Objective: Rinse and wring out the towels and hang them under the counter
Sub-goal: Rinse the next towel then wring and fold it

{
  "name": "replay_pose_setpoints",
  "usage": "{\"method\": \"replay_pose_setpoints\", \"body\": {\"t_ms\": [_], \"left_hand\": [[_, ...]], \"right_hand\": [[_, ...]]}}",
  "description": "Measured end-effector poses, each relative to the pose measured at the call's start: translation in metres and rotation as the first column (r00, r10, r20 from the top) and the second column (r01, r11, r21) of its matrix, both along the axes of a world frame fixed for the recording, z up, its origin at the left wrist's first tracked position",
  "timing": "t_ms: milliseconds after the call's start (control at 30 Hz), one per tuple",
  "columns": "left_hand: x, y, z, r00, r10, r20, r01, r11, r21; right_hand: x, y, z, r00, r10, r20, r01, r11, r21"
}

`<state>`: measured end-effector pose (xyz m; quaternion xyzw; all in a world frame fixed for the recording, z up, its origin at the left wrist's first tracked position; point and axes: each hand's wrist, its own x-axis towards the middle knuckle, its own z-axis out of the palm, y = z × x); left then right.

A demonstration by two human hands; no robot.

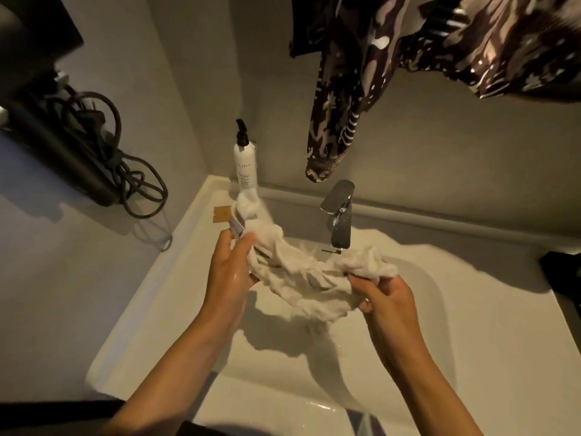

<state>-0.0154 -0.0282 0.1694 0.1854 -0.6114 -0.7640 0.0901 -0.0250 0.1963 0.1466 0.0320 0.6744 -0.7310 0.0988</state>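
A white towel (301, 278) hangs bunched and twisted over the white sink basin (434, 325), just below the chrome tap (339, 215). My left hand (231, 278) grips its left end, where a small label sticks up. My right hand (388, 297) grips the right end, fingers curled round the cloth. The towel sags between the two hands and looks wet. Both hands glisten with water.
A white pump bottle (246, 162) stands at the sink's back left corner. A dark patterned garment (408, 58) hangs above the tap. A black appliance with coiled cord (103, 152) sits on the left wall. A dark object (562, 272) lies on the counter at the right.
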Motion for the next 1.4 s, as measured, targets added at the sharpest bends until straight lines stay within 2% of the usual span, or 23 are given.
{"method": "replay_pose_setpoints", "body": {"t_ms": [33, 100, 167, 233, 300, 367, 500, 567, 633, 700, 800, 833, 900, 967, 1000, 1067, 1100, 1133, 1267, 1300, 1400], "left_hand": [[-0.004, -0.005, 0.007, 0.999, 0.013, -0.033, -0.012, 0.999, 0.030], [-0.009, -0.010, 0.019, 0.993, -0.033, -0.111, 0.029, 0.999, -0.043], [-0.014, -0.005, 0.030, 0.974, -0.135, -0.181, 0.109, 0.983, -0.150], [-0.019, 0.009, 0.038, 0.940, -0.283, -0.189, 0.226, 0.934, -0.276], [-0.024, 0.024, 0.038, 0.919, -0.371, -0.134, 0.285, 0.860, -0.423], [-0.028, 0.030, 0.036, 0.935, -0.347, -0.071, 0.276, 0.840, -0.468], [-0.025, 0.016, 0.026, 0.960, -0.262, 0.094, 0.278, 0.916, -0.288], [-0.014, 0.009, 0.015, 0.933, -0.273, 0.235, 0.339, 0.886, -0.316], [-0.004, 0.005, 0.004, 0.897, -0.321, 0.305, 0.407, 0.868, -0.285], [-0.002, -0.002, 0.001, 0.930, -0.281, 0.237, 0.341, 0.902, -0.264], [-0.007, -0.002, 0.006, 0.979, -0.180, 0.093, 0.189, 0.977, -0.100], [-0.009, 0.002, 0.006, 0.984, -0.156, 0.081, 0.160, 0.986, -0.047], [-0.014, 0.009, 0.005, 0.987, -0.127, 0.100, 0.130, 0.991, -0.018], [-0.019, 0.004, 0.004, 0.990, -0.063, 0.122, 0.061, 0.998, 0.022], [-0.020, -0.004, 0.004, 0.993, -0.032, 0.111, 0.023, 0.996, 0.083], [-0.019, -0.017, 0.006, 0.996, -0.022, 0.082, 0.004, 0.978, 0.208], [-0.017, -0.019, 0.006, 0.996, -0.037, 0.086, 0.016, 0.972, 0.235], [-0.015, -0.019, 0.003, 0.994, -0.045, 0.096, 0.021, 0.971, 0.237], [-0.011, -0.024, -0.006, 0.988, 0.029, 0.149, -0.064, 0.971, 0.231], [-0.010, -0.030, -0.009, 0.984, 0.055, 0.168, -0.096, 0.964, 0.247], [-0.006, -0.038, -0.018, 0.981, 0.051, 0.188, -0.105, 0.952, 0.287]], "right_hand": [[-0.003, 0.008, 0.003, 0.999, 0.026, -0.033, -0.024, 0.997, 0.075], [-0.006, 0.023, 0.001, 0.997, 0.077, 0.001, -0.075, 0.972, 0.222], [-0.001, 0.025, 0.000, 0.999, 0.000, 0.050, -0.017, 0.944, 0.328], [0.003, 0.009, 0.011, 0.989, -0.008, -0.146, 0.065, 0.917, 0.394], [-0.001, -0.015, 0.025, 0.955, 0.166, -0.247, -0.087, 0.949, 0.302], [-0.010, -0.039, 0.032, 0.939, 0.288, -0.187, -0.255, 0.949, 0.184], [-0.024, -0.050, 0.025, 0.988, 0.127, -0.092, -0.123, 0.991, 0.053], [-0.027, -0.048, 0.020, 0.996, 0.083, 0.006, -0.083, 0.996, -0.019], [-0.031, -0.046, 0.019, 0.992, 0.073, 0.099, -0.067, 0.996, -0.057], [-0.035, -0.041, 0.014, 0.978, 0.032, 0.208, 0.008, 0.982, -0.188], [-0.036, -0.034, 0.011, 0.900, 0.091, 0.427, 0.170, 0.828, -0.534], [-0.032, -0.038, 0.009, 0.885, 0.142, 0.444, 0.146, 0.820, -0.553], [-0.025, -0.046, 0.000, 0.857, 0.255, 0.449, 0.001, 0.869, -0.495], [-0.028, -0.045, 0.000, 0.841, 0.257, 0.476, -0.026, 0.898, -0.439], [-0.033, -0.039, -0.002, 0.851, 0.267, 0.451, -0.004, 0.863, -0.505], [-0.038, -0.030, -0.003, 0.856, 0.247, 0.453, 0.165, 0.701, -0.694], [-0.038, -0.030, -0.008, 0.844, 0.231, 0.484, 0.242, 0.641, -0.728], [-0.036, -0.032, -0.017, 0.826, 0.249, 0.506, 0.266, 0.620, -0.738], [-0.026, -0.028, -0.029, 0.764, 0.429, 0.482, 0.166, 0.591, -0.789], [-0.028, -0.024, -0.029, 0.780, 0.421, 0.463, 0.161, 0.580, -0.798], [-0.028, -0.023, -0.038, 0.807, 0.325, 0.493, 0.202, 0.633, -0.748]]}}
